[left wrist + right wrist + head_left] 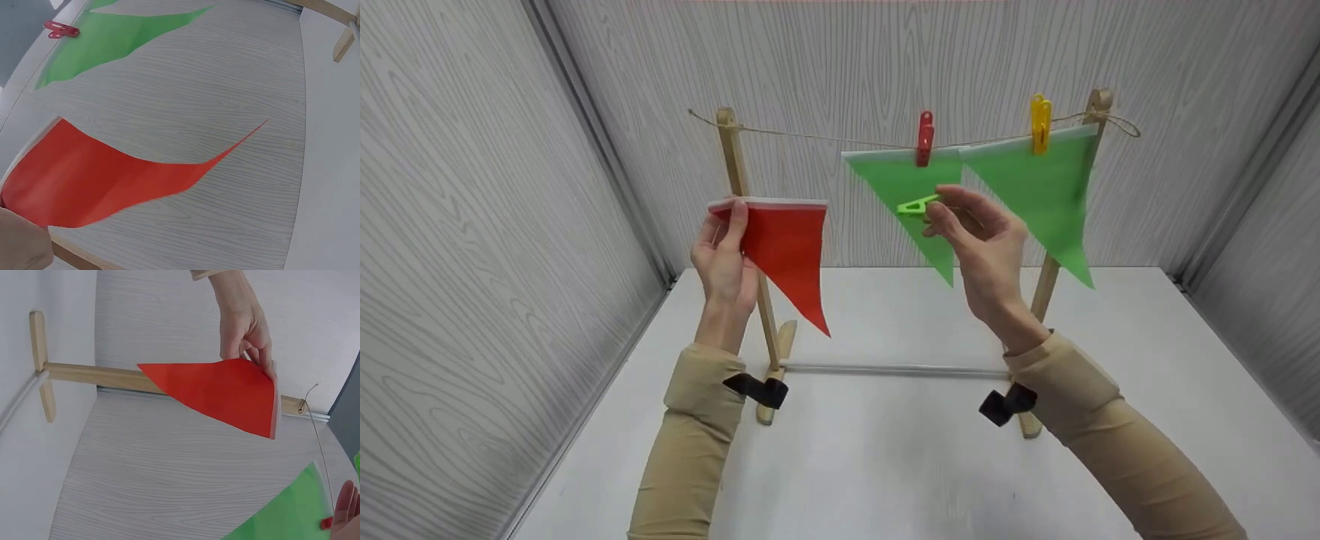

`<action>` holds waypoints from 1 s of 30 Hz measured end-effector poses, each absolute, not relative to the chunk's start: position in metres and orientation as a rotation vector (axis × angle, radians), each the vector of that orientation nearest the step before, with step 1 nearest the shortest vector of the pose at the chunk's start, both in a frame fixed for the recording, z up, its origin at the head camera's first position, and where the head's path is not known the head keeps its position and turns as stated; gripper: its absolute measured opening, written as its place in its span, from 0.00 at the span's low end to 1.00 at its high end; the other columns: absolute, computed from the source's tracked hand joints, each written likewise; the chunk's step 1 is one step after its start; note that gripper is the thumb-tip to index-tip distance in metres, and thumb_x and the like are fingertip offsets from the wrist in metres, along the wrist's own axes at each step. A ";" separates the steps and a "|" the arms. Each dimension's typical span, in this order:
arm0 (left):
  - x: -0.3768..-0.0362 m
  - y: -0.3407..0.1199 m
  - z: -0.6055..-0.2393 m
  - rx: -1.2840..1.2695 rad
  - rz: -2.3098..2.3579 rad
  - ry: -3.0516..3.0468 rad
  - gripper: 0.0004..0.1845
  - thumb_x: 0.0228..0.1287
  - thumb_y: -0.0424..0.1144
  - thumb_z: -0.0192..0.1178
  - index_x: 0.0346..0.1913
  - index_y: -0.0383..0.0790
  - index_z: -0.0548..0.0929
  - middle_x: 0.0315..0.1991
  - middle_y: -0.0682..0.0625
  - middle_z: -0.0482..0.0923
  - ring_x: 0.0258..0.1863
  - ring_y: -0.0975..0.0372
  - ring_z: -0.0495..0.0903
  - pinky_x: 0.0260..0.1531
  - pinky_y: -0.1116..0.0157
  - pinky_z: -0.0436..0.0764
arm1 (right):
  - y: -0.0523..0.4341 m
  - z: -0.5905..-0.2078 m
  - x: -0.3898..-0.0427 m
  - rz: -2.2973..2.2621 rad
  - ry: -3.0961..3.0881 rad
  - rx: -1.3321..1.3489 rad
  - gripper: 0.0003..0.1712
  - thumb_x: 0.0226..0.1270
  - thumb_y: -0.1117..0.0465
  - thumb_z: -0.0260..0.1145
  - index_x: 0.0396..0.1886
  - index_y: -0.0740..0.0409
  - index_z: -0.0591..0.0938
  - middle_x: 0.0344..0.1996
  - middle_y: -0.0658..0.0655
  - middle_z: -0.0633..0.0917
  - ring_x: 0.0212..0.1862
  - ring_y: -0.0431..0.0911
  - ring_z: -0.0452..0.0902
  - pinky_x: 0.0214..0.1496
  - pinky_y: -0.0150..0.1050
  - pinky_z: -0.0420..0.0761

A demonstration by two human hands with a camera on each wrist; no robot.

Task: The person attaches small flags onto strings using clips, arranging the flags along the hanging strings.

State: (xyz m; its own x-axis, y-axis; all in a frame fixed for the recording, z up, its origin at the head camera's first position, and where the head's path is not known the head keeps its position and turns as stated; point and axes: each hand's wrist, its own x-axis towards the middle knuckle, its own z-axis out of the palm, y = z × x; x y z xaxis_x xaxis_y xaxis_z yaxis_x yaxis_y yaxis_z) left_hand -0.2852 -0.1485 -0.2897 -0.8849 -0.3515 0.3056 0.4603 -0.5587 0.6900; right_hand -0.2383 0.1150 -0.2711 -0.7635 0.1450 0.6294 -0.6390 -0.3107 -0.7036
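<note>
red flag (787, 247) in left grip (725, 255); green clip (916, 205) in rt grip (982, 247)

The head view looks forward and down over the worktop (885, 465) from near, while both close wrist views face inward, sharing the red flag (791, 251) (101, 180) (225, 396).

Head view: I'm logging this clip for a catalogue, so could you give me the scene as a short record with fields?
Setting: white table with grey wood-grain walls
Stand: wooden frame with a string across the top
On the string: two green flags, one held by a red peg, the other by a yellow peg
Left hand: holds a red flag by its top corner, below the string
Right hand: pinches a green peg in its fingers
</note>
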 end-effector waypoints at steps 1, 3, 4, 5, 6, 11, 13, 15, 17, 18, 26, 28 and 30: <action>-0.286 -0.148 -0.287 -0.182 -2.411 -1.123 0.06 0.71 0.31 0.60 0.44 0.44 0.82 0.44 0.50 0.81 0.50 0.57 0.78 0.56 0.63 0.81 | 0.111 -0.266 -0.241 2.066 -1.468 0.661 0.23 0.61 0.64 0.75 0.50 0.77 0.81 0.35 0.52 0.88 0.34 0.43 0.84 0.41 0.30 0.87; -0.287 -0.147 -0.282 -0.188 -2.387 -1.127 0.05 0.70 0.31 0.61 0.45 0.43 0.82 0.43 0.50 0.81 0.49 0.57 0.78 0.55 0.63 0.82 | 0.104 -0.257 -0.245 1.992 -1.508 0.717 0.27 0.59 0.60 0.76 0.50 0.78 0.81 0.35 0.50 0.88 0.33 0.42 0.84 0.42 0.31 0.87; -0.288 -0.146 -0.280 -0.193 -2.374 -1.130 0.06 0.70 0.30 0.61 0.45 0.42 0.82 0.43 0.50 0.81 0.49 0.57 0.79 0.55 0.64 0.83 | 0.101 -0.252 -0.248 1.953 -1.529 0.740 0.28 0.59 0.58 0.76 0.50 0.78 0.81 0.35 0.49 0.88 0.34 0.42 0.84 0.42 0.31 0.87; -0.288 -0.145 -0.278 -0.201 -2.361 -1.135 0.06 0.70 0.30 0.61 0.46 0.41 0.81 0.43 0.49 0.81 0.48 0.57 0.79 0.55 0.64 0.83 | 0.097 -0.248 -0.250 1.920 -1.551 0.754 0.28 0.58 0.58 0.76 0.50 0.76 0.82 0.35 0.48 0.88 0.34 0.42 0.84 0.43 0.31 0.87; -0.289 -0.144 -0.277 -0.209 -2.348 -1.141 0.07 0.69 0.30 0.61 0.47 0.40 0.80 0.43 0.49 0.81 0.48 0.57 0.80 0.55 0.63 0.83 | 0.094 -0.244 -0.252 1.883 -1.575 0.769 0.27 0.59 0.59 0.75 0.50 0.76 0.82 0.35 0.47 0.88 0.34 0.43 0.84 0.43 0.31 0.87; -0.290 -0.139 -0.267 -0.212 -2.298 -1.164 0.15 0.68 0.28 0.62 0.56 0.33 0.77 0.46 0.47 0.81 0.48 0.57 0.81 0.60 0.60 0.83 | 0.079 -0.222 -0.266 1.816 -1.636 0.771 0.14 0.62 0.70 0.72 0.48 0.70 0.85 0.34 0.47 0.88 0.32 0.43 0.84 0.37 0.31 0.87; -0.292 -0.136 -0.261 -0.196 -2.287 -1.164 0.18 0.68 0.28 0.63 0.59 0.30 0.76 0.46 0.47 0.81 0.49 0.56 0.81 0.61 0.59 0.82 | 0.074 -0.214 -0.272 1.802 -1.647 0.769 0.13 0.63 0.71 0.71 0.47 0.70 0.85 0.33 0.48 0.88 0.29 0.42 0.83 0.32 0.30 0.85; -0.293 -0.135 -0.257 -0.178 -2.281 -1.158 0.20 0.67 0.29 0.64 0.60 0.29 0.76 0.46 0.47 0.82 0.48 0.56 0.82 0.62 0.59 0.82 | 0.069 -0.208 -0.278 1.797 -1.672 0.759 0.13 0.63 0.70 0.72 0.47 0.70 0.85 0.32 0.49 0.89 0.26 0.42 0.81 0.28 0.29 0.83; -0.295 -0.133 -0.253 -0.163 -2.277 -1.150 0.20 0.67 0.29 0.64 0.60 0.29 0.76 0.46 0.46 0.82 0.48 0.56 0.82 0.61 0.59 0.82 | 0.065 -0.202 -0.283 1.773 -1.711 0.758 0.14 0.64 0.68 0.72 0.47 0.70 0.85 0.31 0.49 0.88 0.24 0.42 0.80 0.24 0.29 0.81; -0.295 -0.133 -0.252 -0.156 -2.275 -1.147 0.20 0.66 0.29 0.64 0.60 0.29 0.76 0.45 0.46 0.82 0.48 0.56 0.82 0.61 0.59 0.82 | 0.063 -0.200 -0.286 1.766 -1.730 0.760 0.14 0.64 0.67 0.72 0.47 0.70 0.85 0.31 0.49 0.87 0.24 0.43 0.79 0.23 0.29 0.79; -0.298 -0.131 -0.247 -0.138 -2.295 -1.115 0.20 0.66 0.29 0.65 0.59 0.29 0.77 0.46 0.46 0.82 0.48 0.56 0.82 0.62 0.59 0.82 | 0.051 -0.183 -0.297 1.682 -1.910 0.686 0.16 0.64 0.61 0.74 0.48 0.63 0.84 0.35 0.50 0.80 0.24 0.43 0.75 0.22 0.29 0.73; -0.299 -0.131 -0.246 -0.130 -2.302 -1.114 0.21 0.66 0.30 0.65 0.60 0.29 0.77 0.46 0.45 0.82 0.48 0.56 0.82 0.62 0.60 0.82 | 0.048 -0.180 -0.300 1.645 -1.946 0.665 0.17 0.65 0.59 0.73 0.49 0.62 0.83 0.36 0.50 0.80 0.23 0.41 0.74 0.23 0.29 0.73; -0.299 -0.130 -0.244 -0.122 -2.318 -1.109 0.21 0.66 0.30 0.65 0.60 0.29 0.77 0.47 0.45 0.82 0.49 0.55 0.82 0.62 0.59 0.82 | 0.046 -0.177 -0.302 1.614 -1.973 0.646 0.16 0.65 0.59 0.73 0.49 0.62 0.84 0.36 0.49 0.81 0.21 0.40 0.72 0.22 0.28 0.71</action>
